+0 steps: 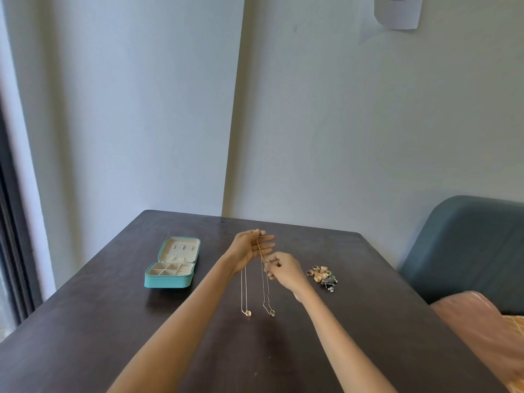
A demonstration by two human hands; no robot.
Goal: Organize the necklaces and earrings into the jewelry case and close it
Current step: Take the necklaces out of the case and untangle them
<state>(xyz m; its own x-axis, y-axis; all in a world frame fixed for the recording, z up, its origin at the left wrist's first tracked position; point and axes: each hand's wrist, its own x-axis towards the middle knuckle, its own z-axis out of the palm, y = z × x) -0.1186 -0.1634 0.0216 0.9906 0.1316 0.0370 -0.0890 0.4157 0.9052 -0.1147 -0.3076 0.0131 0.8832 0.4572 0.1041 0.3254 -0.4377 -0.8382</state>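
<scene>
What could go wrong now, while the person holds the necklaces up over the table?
1. The two necklaces hang close together from the left hand, while the right hand pinches one chain. They may tangle.
2. The pendants hang low near the table. On the way to the open case they might drag or catch on its edge.
3. The earrings lie in a loose pile near the right hand. A wrist could scatter them.

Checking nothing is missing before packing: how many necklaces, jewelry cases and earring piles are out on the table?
Necklaces: 2 (one, another), both hanging from the left hand
Jewelry case: 1, open
Earring pile: 1
Total: 4
</scene>
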